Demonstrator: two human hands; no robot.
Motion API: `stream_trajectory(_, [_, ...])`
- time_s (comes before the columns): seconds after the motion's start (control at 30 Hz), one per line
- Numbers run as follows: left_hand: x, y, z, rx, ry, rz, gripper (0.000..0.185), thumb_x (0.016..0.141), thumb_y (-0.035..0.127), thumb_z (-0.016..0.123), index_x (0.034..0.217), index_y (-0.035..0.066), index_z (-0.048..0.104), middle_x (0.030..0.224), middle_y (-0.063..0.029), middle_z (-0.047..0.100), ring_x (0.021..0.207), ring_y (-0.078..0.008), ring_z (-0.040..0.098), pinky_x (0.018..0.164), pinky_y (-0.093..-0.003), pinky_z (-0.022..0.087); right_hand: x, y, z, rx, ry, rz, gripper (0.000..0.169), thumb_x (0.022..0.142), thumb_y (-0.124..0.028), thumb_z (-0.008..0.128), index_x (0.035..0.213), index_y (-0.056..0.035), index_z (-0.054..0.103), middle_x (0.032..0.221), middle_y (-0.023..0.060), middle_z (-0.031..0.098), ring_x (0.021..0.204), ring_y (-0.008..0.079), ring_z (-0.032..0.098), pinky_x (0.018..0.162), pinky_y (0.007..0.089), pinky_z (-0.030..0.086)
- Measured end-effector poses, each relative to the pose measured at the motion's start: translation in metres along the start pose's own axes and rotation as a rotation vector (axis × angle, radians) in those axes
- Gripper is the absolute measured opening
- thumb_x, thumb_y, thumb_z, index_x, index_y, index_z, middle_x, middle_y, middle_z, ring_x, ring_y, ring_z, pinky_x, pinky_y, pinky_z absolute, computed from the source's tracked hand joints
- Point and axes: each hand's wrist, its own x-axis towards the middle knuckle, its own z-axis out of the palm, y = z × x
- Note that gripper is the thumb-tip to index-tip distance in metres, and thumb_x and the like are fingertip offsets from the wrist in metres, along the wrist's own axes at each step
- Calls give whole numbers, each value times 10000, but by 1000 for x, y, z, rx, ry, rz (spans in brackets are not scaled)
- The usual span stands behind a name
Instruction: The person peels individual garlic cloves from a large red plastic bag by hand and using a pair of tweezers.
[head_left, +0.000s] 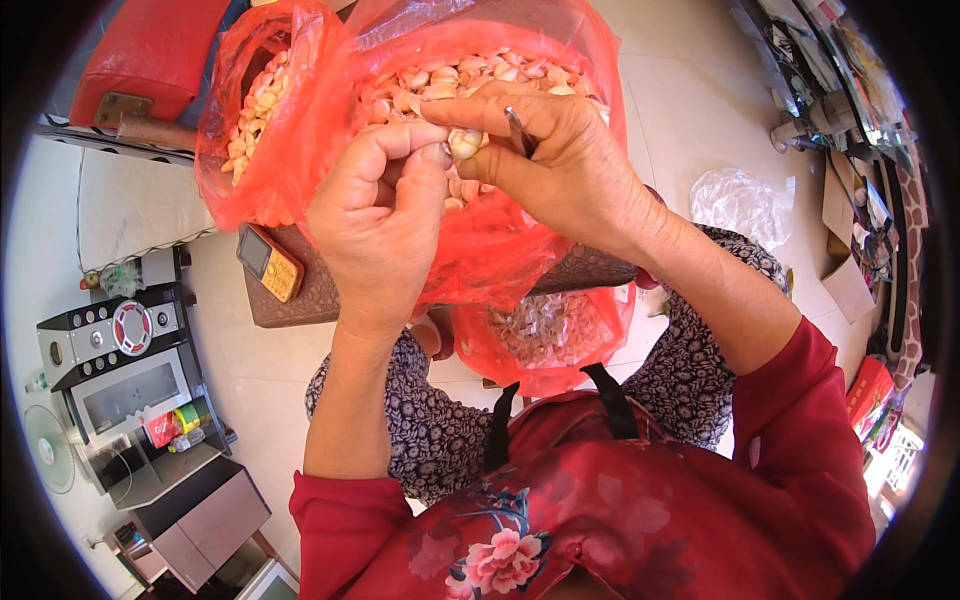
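My left hand (382, 202) pinches one end of a pale garlic clove (465, 143) between thumb and forefinger. Thumb and fingers of my right hand (555, 154) grip the same clove from the other side. A small metal blade (516, 129) sticks out of my right hand; its handle is hidden in the palm. Below both hands, a large red plastic bag (600, 45) lies wide, full of unpeeled garlic cloves (442, 79). To its left, a second red bag (225, 187) holds peeled cloves (259, 109).
A yellow mobile phone (271, 262) lies on the brown table's corner (300, 311). Between my knees hangs or stands a red bag (487, 360) with garlic skins (544, 326). A clear plastic bag (739, 202) is on the tiled floor. A red padded seat (150, 60) stands at upper left.
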Motion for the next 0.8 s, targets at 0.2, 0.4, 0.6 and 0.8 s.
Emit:
stream_trajectory(0.2, [-1,3,1,-12,-19,51,97,815,-55,577,909,-30,580,794,-36,600,644,-54,557,572,-179,468,1,6,3,-48,7,-101,377,841,47,499,1202,-53,539,789,-17,573,720,34,502,635,188,436])
stream_trajectory(0.4, [1,-1,-4,160,-1,136,74,790,-79,568,826,-16,557,738,-10,574,611,-36,523,536,-167,435,3,9,2,-317,51,-283,349,801,41,525,1140,-31,562,770,50,582,682,85,556,608,222,460])
stream_trajectory(0.6, [0,0,-3,146,29,151,66,790,-63,533,789,2,522,692,9,528,572,-28,469,513,-168,407,0,1,8,-116,38,-191,306,796,11,563,1102,15,544,775,66,597,650,89,600,570,231,484])
stream_trajectory(0.8, [-1,1,-3,71,28,151,49,814,-40,513,818,8,510,703,3,523,572,-33,455,491,-170,388,-1,8,9,53,47,-99,225,858,-2,530,1083,12,537,801,-15,558,739,44,540,592,168,418])
